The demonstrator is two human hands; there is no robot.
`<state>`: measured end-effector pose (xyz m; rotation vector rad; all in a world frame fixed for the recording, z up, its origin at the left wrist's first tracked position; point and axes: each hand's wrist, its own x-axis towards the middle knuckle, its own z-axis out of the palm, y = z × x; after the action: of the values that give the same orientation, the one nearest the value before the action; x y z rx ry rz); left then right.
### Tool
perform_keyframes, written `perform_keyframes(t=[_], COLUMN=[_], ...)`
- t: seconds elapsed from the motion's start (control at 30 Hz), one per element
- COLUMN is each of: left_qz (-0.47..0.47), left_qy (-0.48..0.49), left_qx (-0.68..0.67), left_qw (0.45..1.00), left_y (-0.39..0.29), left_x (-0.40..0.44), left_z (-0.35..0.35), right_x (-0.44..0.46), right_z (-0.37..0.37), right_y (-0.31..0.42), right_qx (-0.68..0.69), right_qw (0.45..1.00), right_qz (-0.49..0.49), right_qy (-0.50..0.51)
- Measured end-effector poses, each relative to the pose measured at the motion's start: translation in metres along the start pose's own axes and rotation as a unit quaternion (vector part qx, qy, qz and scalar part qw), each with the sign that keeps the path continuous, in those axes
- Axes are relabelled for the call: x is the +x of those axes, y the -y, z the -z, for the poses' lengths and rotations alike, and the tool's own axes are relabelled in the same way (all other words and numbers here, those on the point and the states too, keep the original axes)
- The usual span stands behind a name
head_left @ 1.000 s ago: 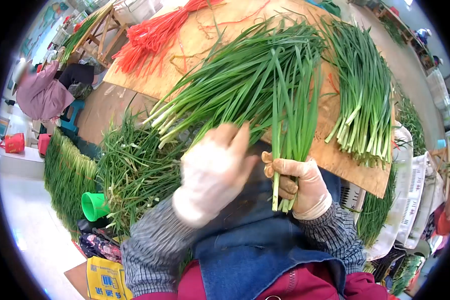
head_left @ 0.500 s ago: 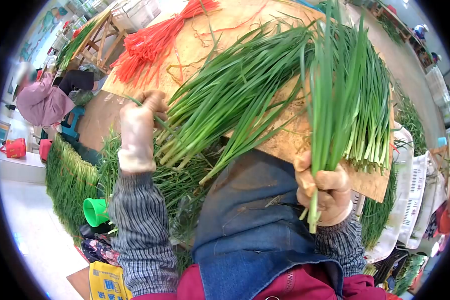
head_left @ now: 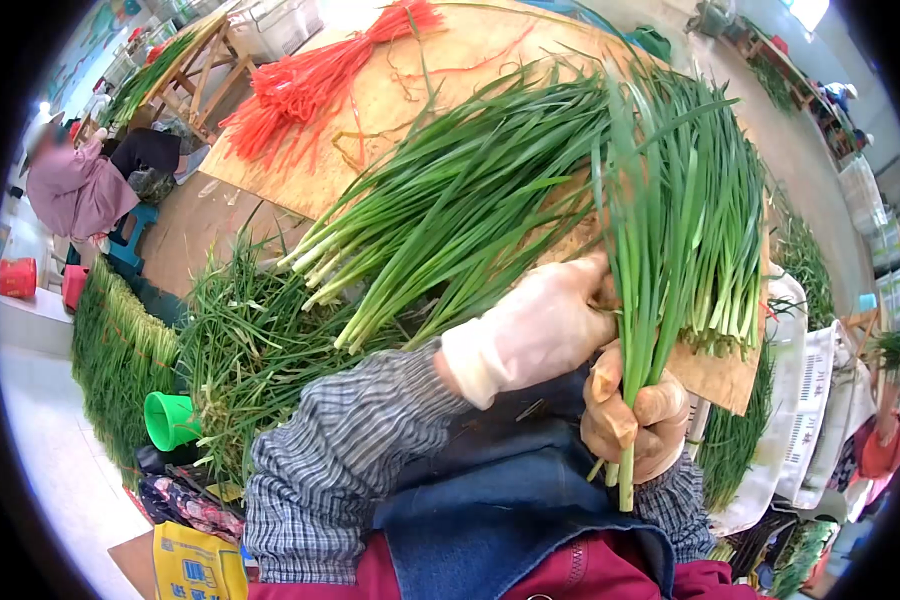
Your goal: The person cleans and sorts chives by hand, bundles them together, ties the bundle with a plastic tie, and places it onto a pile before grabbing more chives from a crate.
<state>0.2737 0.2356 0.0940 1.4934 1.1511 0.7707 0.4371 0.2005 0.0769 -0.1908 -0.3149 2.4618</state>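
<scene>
My right hand (head_left: 635, 415), in a thin pale glove, is closed round a small upright bunch of green chives (head_left: 638, 330), its pale stem ends sticking out below the fist. My left hand (head_left: 545, 325), gloved too, lies against the left side of this bunch just above my right hand. Its fingers are curled, and what they hold is hidden. A loose pile of chives (head_left: 460, 190) lies on the wooden board (head_left: 310, 170), stems towards the lower left. Another pile (head_left: 720, 220) lies behind the held bunch, stems pointing down.
Red ties (head_left: 310, 85) lie on the board's far left. Below the board at left are a heap of leaves (head_left: 250, 350), a green container (head_left: 173, 420) and bundled chives (head_left: 120, 370). White crates (head_left: 805, 420) stand at right. A person in pink (head_left: 75, 190) sits at far left.
My left hand has moved right, from the left pile's stems to the held bunch. The stalk it pinched no longer shows separately. My right hand still holds its bunch, slightly lower.
</scene>
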Motion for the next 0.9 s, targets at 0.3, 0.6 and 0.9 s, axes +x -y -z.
perform_keyframes(t=[0.3, 0.6, 0.9], left_qz=[-0.217, 0.195, 0.044], left_qy=[-0.328, -0.719, -0.348], left_qx=[0.243, 0.17, 0.461], left_qw=[0.887, 0.644, 0.815], left_y=[0.008, 0.04, 0.083], left_x=[0.0, -0.295, -0.186], left_z=[0.125, 0.254, 0.03], right_x=[-0.006, 0.0, 0.035], right_z=[-0.002, 0.013, 0.023], right_y=[0.001, 0.006, -0.025], right_qx=[0.002, -0.052, -0.148], right_qw=[0.999, 0.997, 0.977], right_qz=[-0.032, 0.05, -0.008], right_qy=[0.013, -0.021, -0.152])
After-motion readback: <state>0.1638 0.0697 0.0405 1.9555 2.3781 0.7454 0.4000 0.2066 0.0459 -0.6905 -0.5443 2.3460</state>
